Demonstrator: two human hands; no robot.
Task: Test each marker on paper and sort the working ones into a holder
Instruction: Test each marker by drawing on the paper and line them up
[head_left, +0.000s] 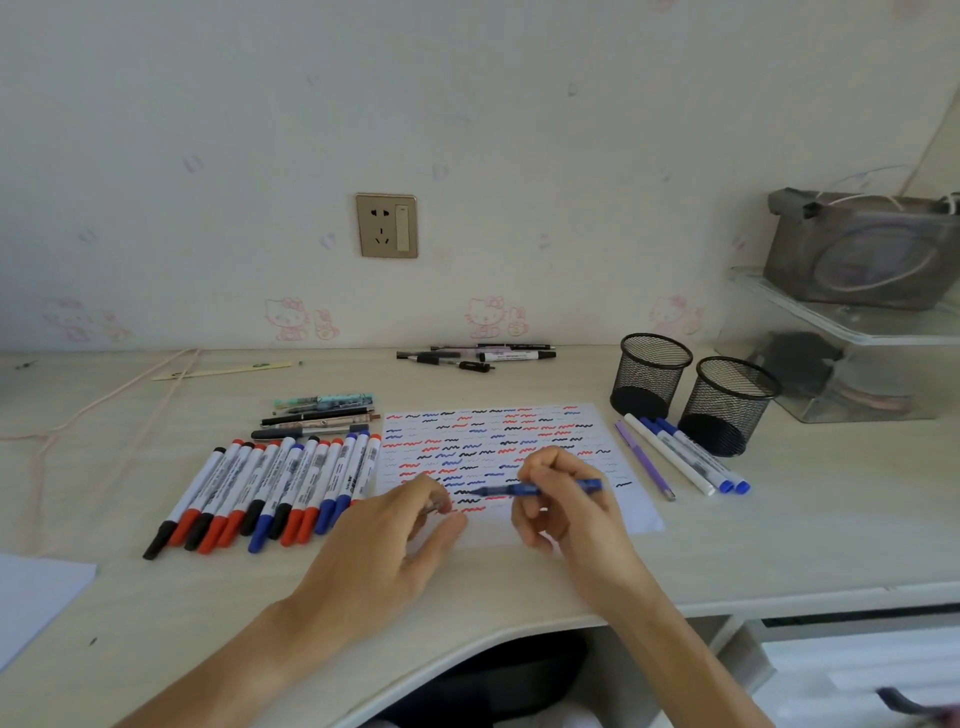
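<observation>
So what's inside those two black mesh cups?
Through the mesh, both the left cup and the right cup look empty, with no markers sticking out. Their dark bottoms hide anything tiny lying flat.

Two bare forearms are seen entering from the lower edge of the view. No sleeve, glove, watch, ring or bracelet is shown on either arm as far as the frame edge. The left hand (395, 540) and the right hand (563, 506) are uncovered. Fingernails are seen short and unpainted where visible. No markings are discernible on the hands. The rest of the body is not shown.
</observation>
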